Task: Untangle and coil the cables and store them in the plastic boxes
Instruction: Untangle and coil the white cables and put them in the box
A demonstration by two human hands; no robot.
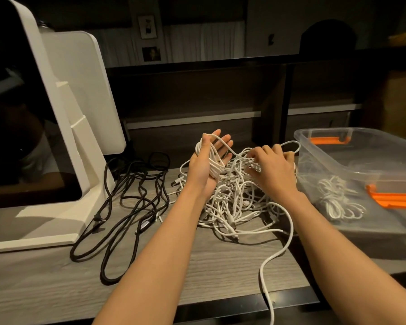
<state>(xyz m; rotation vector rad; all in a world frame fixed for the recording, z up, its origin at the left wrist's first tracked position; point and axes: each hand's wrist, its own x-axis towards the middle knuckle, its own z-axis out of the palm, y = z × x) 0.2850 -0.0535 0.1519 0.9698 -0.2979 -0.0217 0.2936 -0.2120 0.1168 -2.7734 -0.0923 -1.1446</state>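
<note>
The left hand (209,160) is spread, palm up, with a white coil (215,160) wound round it, thumb on the near-left side and fingers straight. The right hand (271,167) lies knuckles up on the white tangle (239,198), fingers curled into the strands; its grip seems to pinch the cable feeding the coil, though the fingertips are hidden.

To wind well, I would draw slack gently, lift the strand clear of knots, and keep the loops even.

The box (361,146) stands right of the tangle, just beside it, with one coiled cable (338,198) inside. Black cables (131,200) sprawl left, by a white machine (63,113). One white strand (270,266) hangs over the table's (197,273) near edge; open room is near and left.
</note>
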